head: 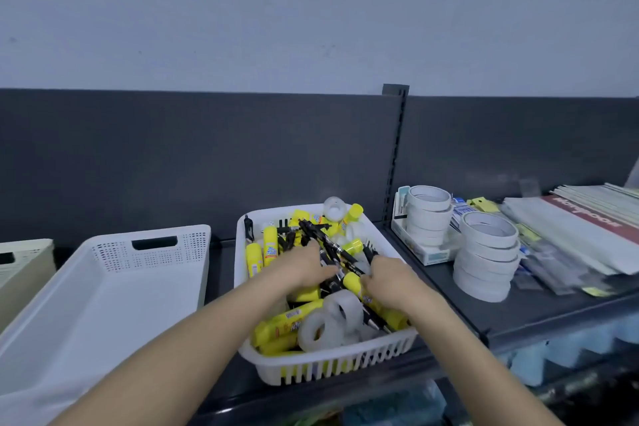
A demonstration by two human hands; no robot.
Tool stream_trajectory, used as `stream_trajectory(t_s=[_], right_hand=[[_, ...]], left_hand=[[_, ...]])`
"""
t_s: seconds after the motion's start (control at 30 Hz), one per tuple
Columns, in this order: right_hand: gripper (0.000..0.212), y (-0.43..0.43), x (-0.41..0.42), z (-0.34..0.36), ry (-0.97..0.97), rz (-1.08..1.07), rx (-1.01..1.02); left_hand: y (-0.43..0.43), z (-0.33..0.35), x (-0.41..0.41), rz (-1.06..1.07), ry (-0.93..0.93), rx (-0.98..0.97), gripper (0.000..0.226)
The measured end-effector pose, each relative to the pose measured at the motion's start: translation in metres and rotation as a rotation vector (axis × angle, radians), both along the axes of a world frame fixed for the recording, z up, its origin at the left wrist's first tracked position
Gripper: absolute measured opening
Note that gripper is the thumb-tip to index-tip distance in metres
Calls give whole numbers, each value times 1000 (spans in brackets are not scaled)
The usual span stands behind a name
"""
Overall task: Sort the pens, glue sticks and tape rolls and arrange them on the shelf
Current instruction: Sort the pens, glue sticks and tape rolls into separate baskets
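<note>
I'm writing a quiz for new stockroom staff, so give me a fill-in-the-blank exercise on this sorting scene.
1. The left hand and right hand are both inside the white slotted ____.
2. The glue sticks are ____ in colour.
3. The pens lying among them are ____.
4. The stacked white tape rolls stand on the shelf to the hands' ____.
Missing words: basket; yellow; black; right.

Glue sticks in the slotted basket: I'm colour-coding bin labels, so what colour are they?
The glue sticks are bright yellow, best seen in the head view.
</note>
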State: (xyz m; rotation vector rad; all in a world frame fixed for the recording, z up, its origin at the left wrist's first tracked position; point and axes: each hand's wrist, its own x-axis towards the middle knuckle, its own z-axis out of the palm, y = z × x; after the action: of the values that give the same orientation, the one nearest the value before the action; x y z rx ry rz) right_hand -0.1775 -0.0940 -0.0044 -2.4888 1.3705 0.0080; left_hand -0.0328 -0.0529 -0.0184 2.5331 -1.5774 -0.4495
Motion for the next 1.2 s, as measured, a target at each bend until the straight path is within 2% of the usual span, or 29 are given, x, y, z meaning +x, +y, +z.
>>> stream_trajectory(t_s=[0.07,0.17,0.3,0.4,0.47,0.5,0.57,0.63,0.8,0.9,1.07,1.2], right_hand=[[14,0,7,1,19,-19,-28],[26,-4,13,-2,15,-56,-2],[31,-15,13,-7,-69,-54,70],[34,-16,12,-10,-62,-31,56],[30,-16,11,-13,-60,-20,20],[30,-16,11,-14,-74,-11,4],[31,-18,10,-13,-97,-9,0],[33,-22,12,-10,-141,-22,15],[20,-33,23,4,-513,-42,92],[26,-31,27,9,-693,-12,148],[21,-26,30,24,-788,71,159],[19,-20,27,32,-823,83,141]], left_hand=[[-10,-4,-3,22,66,8,72],[-21,-5,-5,81,218,-53,74],[-26,-5,0,198,449,-202,97],[-27,-5,7,287,564,-329,97],[-28,-3,12,314,620,-378,88],[-29,-3,15,310,626,-397,77],[-30,-3,18,282,584,-418,39],[-30,-2,21,245,531,-443,20],[-22,12,31,203,427,-573,13],[-16,20,39,211,434,-613,12],[-3,42,52,218,457,-762,13],[9,57,47,145,452,-739,17]])
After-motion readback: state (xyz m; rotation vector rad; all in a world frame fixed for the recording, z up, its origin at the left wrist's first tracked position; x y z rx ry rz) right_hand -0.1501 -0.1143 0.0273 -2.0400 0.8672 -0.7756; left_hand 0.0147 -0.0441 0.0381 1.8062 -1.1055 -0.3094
